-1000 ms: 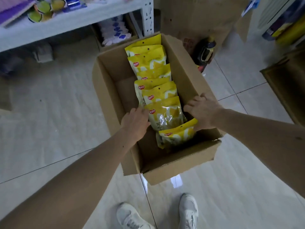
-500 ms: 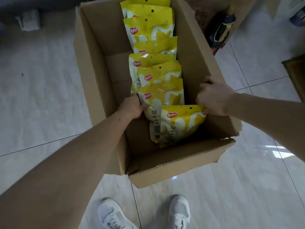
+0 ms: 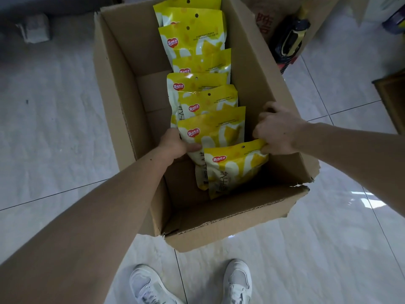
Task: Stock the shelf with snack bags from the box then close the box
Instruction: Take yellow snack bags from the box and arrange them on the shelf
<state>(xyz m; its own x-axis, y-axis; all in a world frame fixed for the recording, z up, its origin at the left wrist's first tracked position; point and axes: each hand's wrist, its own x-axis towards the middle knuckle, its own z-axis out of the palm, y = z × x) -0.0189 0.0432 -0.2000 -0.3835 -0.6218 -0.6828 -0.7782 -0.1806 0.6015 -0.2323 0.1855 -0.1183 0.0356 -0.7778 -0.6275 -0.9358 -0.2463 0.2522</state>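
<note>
From the head view, an open cardboard box [image 3: 114,84] stands on the tiled floor, a row of yellow snack bags [image 3: 197,40] standing along its right wall. The left hand [image 3: 175,145] grips the side of the second bag [image 3: 217,130]; the right hand [image 3: 278,130] pinches the top corner of the nearest bag [image 3: 232,170]. These look light, soft and slick, so the stiffer sealed top edge seems the best hold.
</note>
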